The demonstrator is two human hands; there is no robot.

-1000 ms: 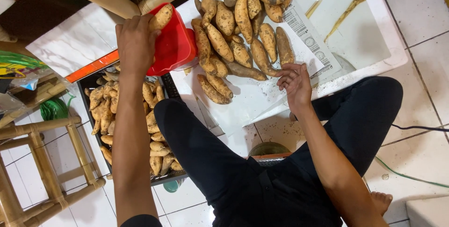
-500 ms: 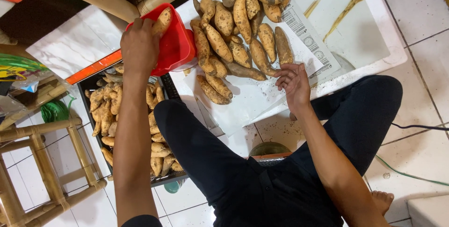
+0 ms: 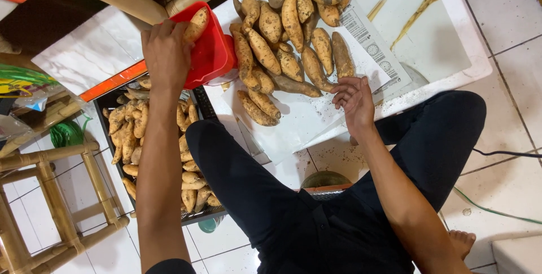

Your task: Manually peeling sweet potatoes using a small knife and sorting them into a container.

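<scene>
In the head view, the left arm is stretched straight out toward twelve o'clock, and the left hand point(image 3: 165, 54) is seen from the back, its fingers closed on a sweet potato point(image 3: 196, 24) held at the rim of a red scoop-shaped container point(image 3: 212, 54), which sits at ten o'clock of the frame centre. The right arm is bent at the elbow and angled toward eleven o'clock, and the right hand point(image 3: 354, 100) is held with fingers loosely apart and curled, gripping nothing, its fingertips just beside the pile of sweet potatoes point(image 3: 288, 37) spread on white paper point(image 3: 305, 121). A black crate of smaller tubers point(image 3: 141, 144) is seen at nine o'clock, beside the person's dark-trousered knee point(image 3: 226, 150).
</scene>
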